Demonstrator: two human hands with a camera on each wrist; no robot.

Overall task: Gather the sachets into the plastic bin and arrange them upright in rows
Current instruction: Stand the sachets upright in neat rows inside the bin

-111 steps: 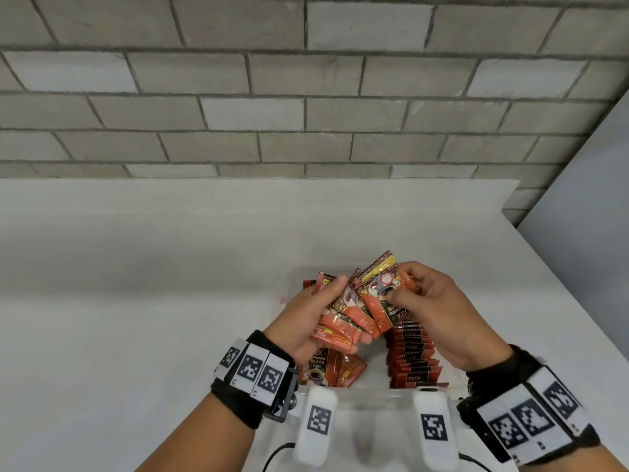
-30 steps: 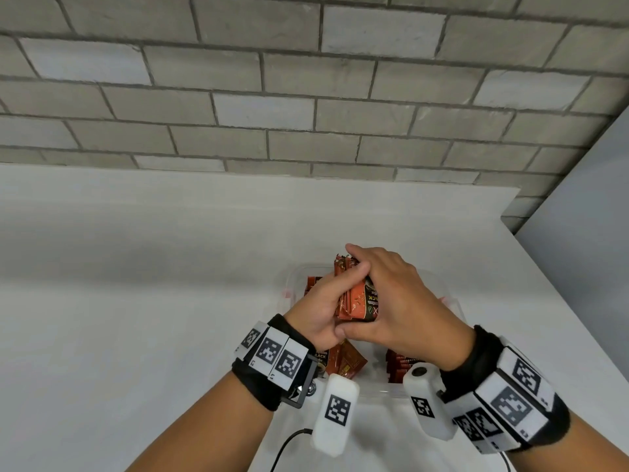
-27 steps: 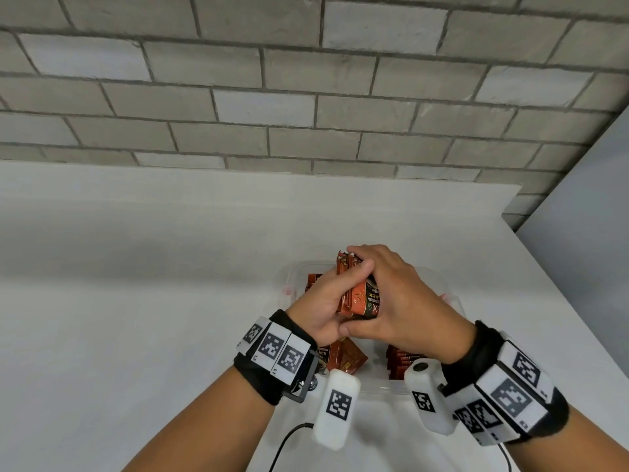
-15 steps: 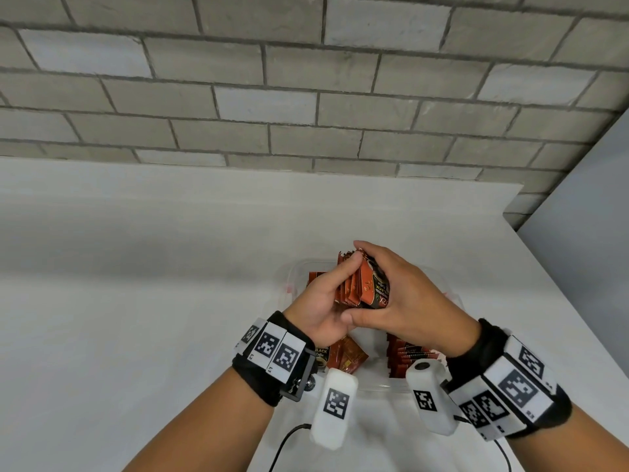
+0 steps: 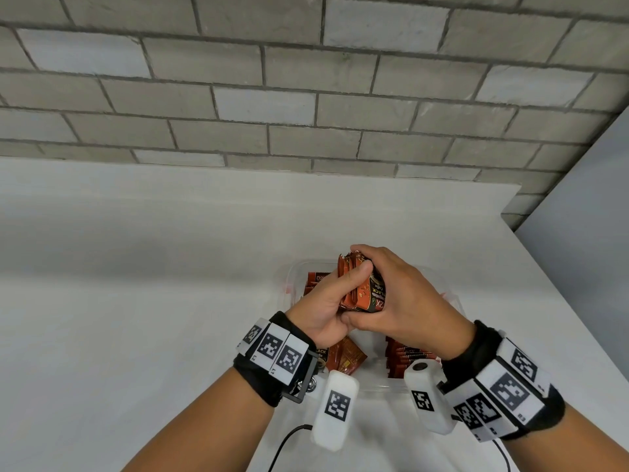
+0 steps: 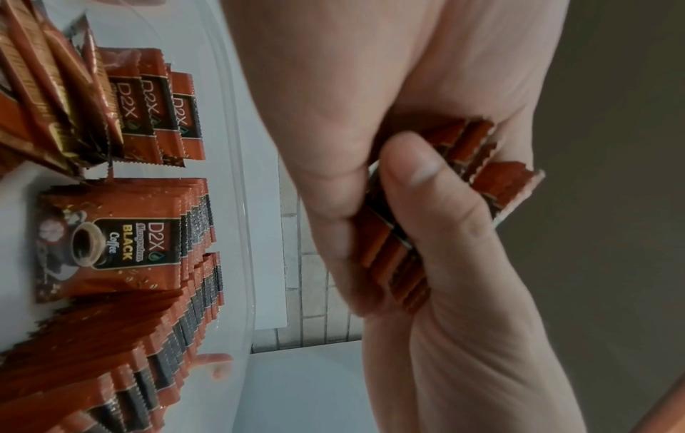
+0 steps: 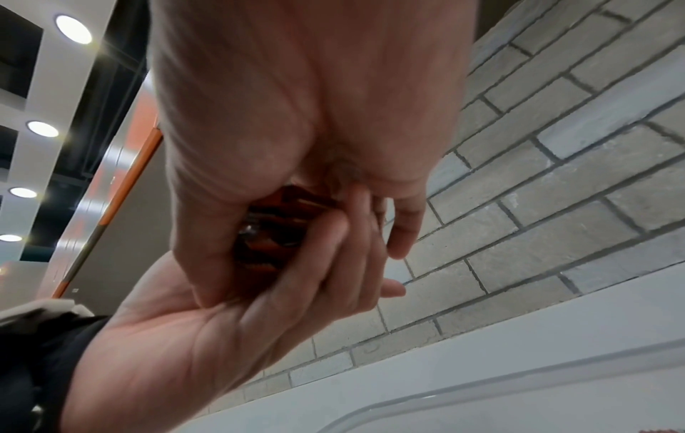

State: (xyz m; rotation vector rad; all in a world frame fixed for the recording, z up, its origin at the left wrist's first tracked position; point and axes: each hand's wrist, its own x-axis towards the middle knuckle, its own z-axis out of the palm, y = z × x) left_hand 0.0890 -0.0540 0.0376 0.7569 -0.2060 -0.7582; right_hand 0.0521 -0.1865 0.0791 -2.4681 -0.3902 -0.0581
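Black wristbands [image 5: 269, 373] carry white square-coded tags [image 5: 335, 405].

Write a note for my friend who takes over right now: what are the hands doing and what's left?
Left hand and right hand both grip one squared-up stack of sachets above the plastic bin.
Done: rows of sachets already stand upright in the bin.
Left: set the held stack in upright, then straighten the loose sachets lying tilted near the front.
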